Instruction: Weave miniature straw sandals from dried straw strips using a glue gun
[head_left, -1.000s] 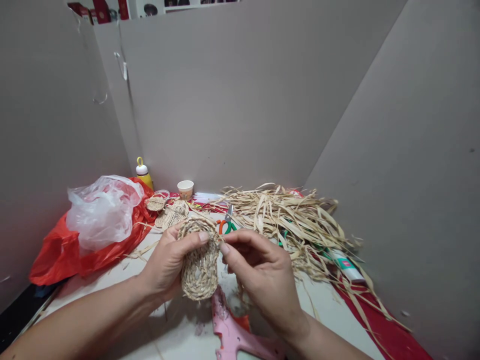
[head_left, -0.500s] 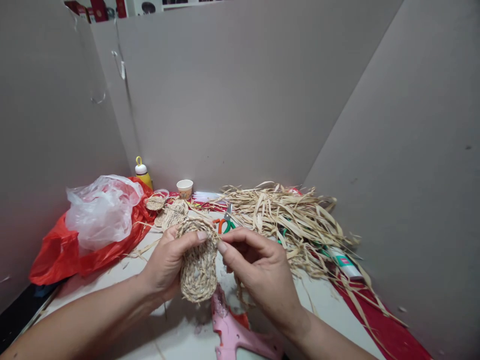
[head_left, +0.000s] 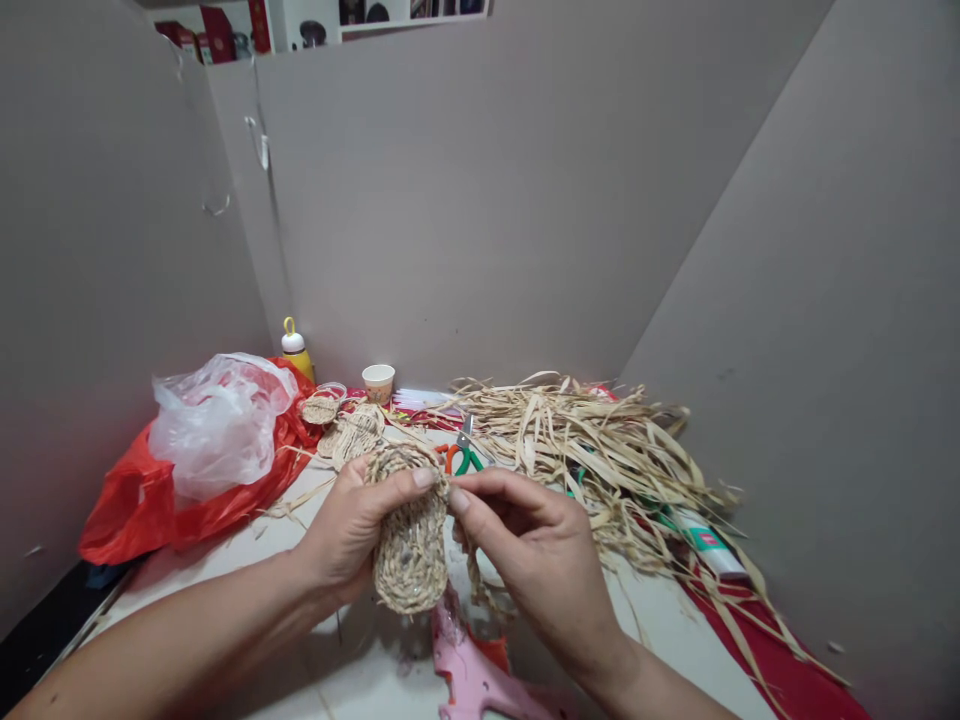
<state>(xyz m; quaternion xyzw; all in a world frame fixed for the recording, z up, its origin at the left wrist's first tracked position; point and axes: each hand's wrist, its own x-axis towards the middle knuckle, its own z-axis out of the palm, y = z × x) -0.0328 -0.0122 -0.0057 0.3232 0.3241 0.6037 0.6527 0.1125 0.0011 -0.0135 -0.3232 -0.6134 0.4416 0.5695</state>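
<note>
My left hand (head_left: 349, 525) grips an oval, sole-shaped piece of coiled straw braid (head_left: 411, 560), its thumb pressed on the upper face. At the piece's upper right edge, the thumb and forefinger of my right hand (head_left: 529, 545) pinch the straw braid. A loose tail of twisted braid (head_left: 474, 575) hangs below that hand. Under the piece lies a pink hot glue gun (head_left: 476, 672) on the white table, partly hidden. Scissors (head_left: 463, 452) with orange and green handles lie just beyond my hands.
Dried straw strips (head_left: 577, 430) are heaped at the back right, beside a white and green tube (head_left: 709, 542). Other woven straw pieces (head_left: 352, 435), a paper cup (head_left: 378, 383) and a yellow bottle (head_left: 298, 350) stand behind. Plastic bags (head_left: 217, 430) lie left; grey panels (head_left: 465, 200) enclose the table.
The view has shifted slightly, so everything sits a little lower and farther right. Both hands keep the same hold, and more of the hanging braid tail shows.
</note>
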